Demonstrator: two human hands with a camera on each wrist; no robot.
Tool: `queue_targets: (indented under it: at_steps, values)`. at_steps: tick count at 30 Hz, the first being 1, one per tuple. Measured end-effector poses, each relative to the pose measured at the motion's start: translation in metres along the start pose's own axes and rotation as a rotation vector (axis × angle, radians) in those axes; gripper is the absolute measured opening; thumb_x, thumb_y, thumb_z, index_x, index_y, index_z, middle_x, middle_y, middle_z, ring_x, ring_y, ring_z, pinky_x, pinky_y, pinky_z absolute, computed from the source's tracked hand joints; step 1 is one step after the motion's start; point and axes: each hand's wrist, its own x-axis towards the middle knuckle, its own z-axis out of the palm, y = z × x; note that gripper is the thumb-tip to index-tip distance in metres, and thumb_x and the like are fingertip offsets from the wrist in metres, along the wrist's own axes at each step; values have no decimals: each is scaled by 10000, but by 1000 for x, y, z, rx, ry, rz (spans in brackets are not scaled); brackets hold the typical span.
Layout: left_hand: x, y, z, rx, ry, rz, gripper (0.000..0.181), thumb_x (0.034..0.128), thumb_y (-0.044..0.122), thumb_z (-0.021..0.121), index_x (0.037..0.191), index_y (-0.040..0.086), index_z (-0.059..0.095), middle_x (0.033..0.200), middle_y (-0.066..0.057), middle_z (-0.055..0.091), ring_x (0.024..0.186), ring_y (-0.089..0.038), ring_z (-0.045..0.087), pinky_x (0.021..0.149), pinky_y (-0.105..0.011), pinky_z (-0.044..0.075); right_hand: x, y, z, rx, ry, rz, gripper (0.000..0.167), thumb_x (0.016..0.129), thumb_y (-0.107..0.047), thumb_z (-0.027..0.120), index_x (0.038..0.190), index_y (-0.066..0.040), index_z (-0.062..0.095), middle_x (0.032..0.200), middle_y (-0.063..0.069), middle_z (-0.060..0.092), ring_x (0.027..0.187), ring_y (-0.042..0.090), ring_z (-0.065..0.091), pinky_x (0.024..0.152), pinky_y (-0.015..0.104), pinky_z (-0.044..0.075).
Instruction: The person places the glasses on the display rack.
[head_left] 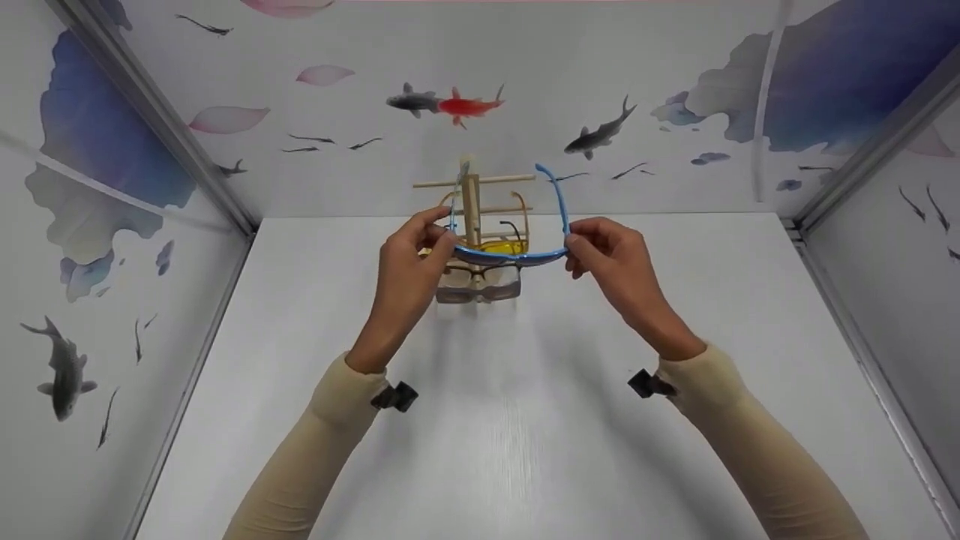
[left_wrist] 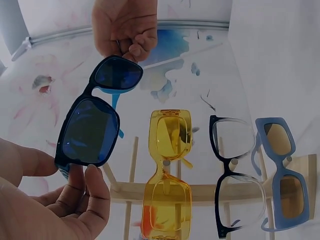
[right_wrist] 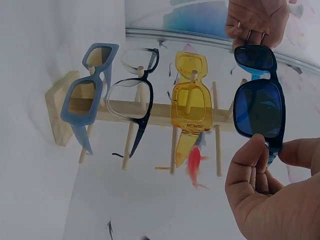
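Blue sunglasses with dark lenses [head_left: 517, 260] are held up between both hands, temples unfolded and pointing away from the person. My left hand [head_left: 409, 259] pinches the frame's left end near the hinge. The opposite end is pinched between thumb and fingers of my right hand [head_left: 619, 259]. In the left wrist view, the lenses of the sunglasses [left_wrist: 90, 130] look bluish and mirrored. Behind and below them stands a wooden glasses rack [right_wrist: 165, 111]. On it hang yellow glasses [right_wrist: 191, 107], clear glasses with black edging [right_wrist: 147, 95] and blue-grey glasses with brown lenses [right_wrist: 75, 117].
The rack's upright post [head_left: 471, 199] carries several thin pegs, the top one [head_left: 510, 178] close behind the held sunglasses. It stands on a white table [head_left: 495, 450] near the back panel [head_left: 330, 172], painted with fish. Metal-edged panels [head_left: 112, 300] enclose both sides.
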Motion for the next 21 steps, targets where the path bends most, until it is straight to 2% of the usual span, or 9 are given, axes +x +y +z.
queue_targets:
  at_steps: [6, 11, 14, 21]
  values:
    - [0, -5, -9, -11, 11, -8, 401, 1115, 94, 606, 1503, -6, 632, 1075, -102, 744, 953, -259, 678, 786, -409, 618, 4, 0, 10, 5, -28, 2, 211, 1110, -95, 650, 1265, 27, 724, 1007, 164, 733, 837, 248, 691, 760, 282, 630]
    - [2, -6, -15, 2, 12, -15, 398, 1115, 91, 599, 1494, -23, 631, 1087, -125, 753, 977, -248, 689, 826, -493, 624, 8, 1, 15, 7, -43, 6, 229, 1108, -96, 650, 1276, 45, 715, 987, 141, 733, 832, 229, 700, 755, 282, 623]
    - [4, -5, -18, 9, 10, -12, 401, 1119, 100, 597, 1499, -26, 628, 1090, -122, 748, 978, -252, 698, 833, -501, 629, 11, -1, 16, 10, -43, 4, 235, 1107, -99, 646, 1279, 47, 715, 984, 138, 734, 831, 225, 705, 755, 283, 620]
    - [11, -4, -27, 4, 3, -21, 416, 1124, 116, 586, 1516, -19, 618, 1111, -154, 739, 994, -213, 713, 790, -324, 624, 20, -6, 21, 18, -68, 7, 239, 1112, -119, 640, 1270, 42, 720, 994, 132, 733, 832, 224, 700, 758, 279, 620]
